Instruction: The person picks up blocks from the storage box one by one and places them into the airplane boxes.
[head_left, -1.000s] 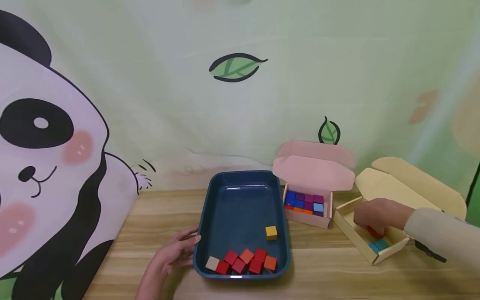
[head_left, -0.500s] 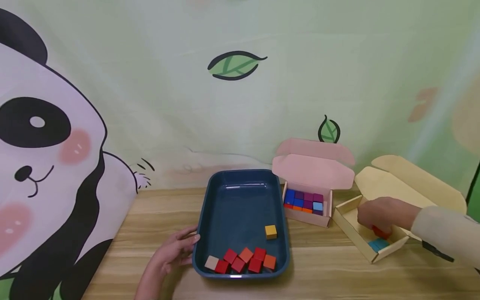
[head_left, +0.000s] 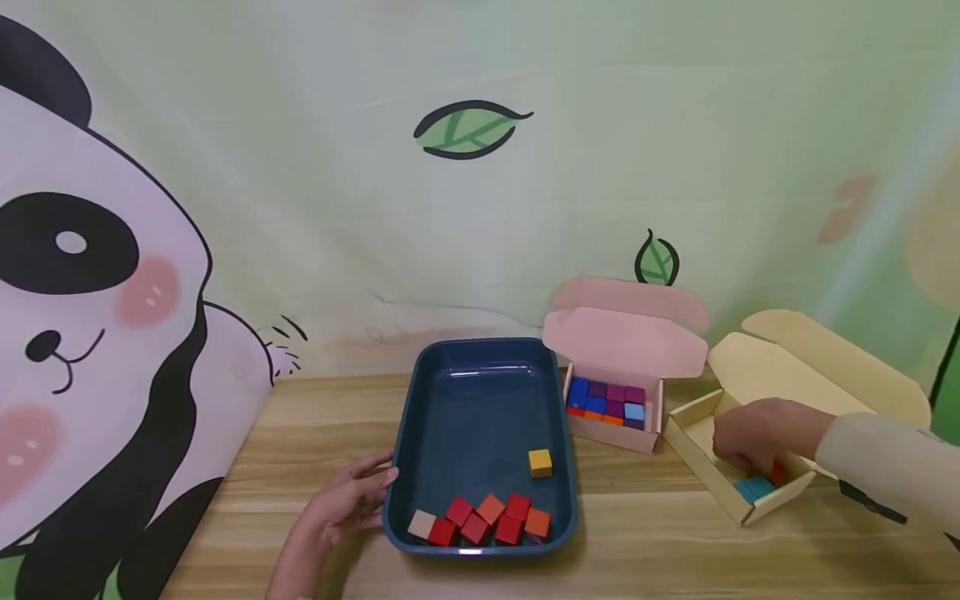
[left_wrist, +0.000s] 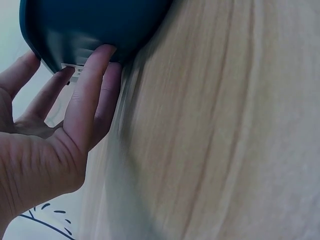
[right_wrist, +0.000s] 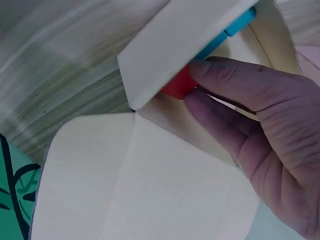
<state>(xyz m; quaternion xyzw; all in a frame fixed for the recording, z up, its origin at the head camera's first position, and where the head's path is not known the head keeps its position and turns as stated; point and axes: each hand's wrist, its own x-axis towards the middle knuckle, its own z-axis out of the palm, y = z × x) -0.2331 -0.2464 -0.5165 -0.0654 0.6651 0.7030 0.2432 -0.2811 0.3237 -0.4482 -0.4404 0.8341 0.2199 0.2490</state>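
My left hand (head_left: 348, 500) rests against the left side of a dark blue tray (head_left: 480, 343); its fairly straight fingers touch the outer wall in the left wrist view. Within the tray lie several red and orange cubes, one pale cube (head_left: 422, 524) and a yellow cube (head_left: 540, 463). Over at the right, my right hand (head_left: 765, 429) reaches into an open pale yellow cardboard box (head_left: 701, 462). Thumb and finger pinch a red block (right_wrist: 178, 84) in the box's corner, beside teal blocks (head_left: 754, 487). Part of the red block is hidden by the box wall and thumb.
Between tray and yellow box stands an open pink box (head_left: 611, 432) with rows of blue, purple, orange and light blue blocks. Both lids (head_left: 622, 337) stand raised at the back. Behind the wooden table (head_left: 330, 417) hangs a printed cloth (head_left: 337, 208) with a panda.
My right hand has shifted within the yellow box, and the red block now sits lower, right next to the teal blocks. The left hand and tray stay as they were.
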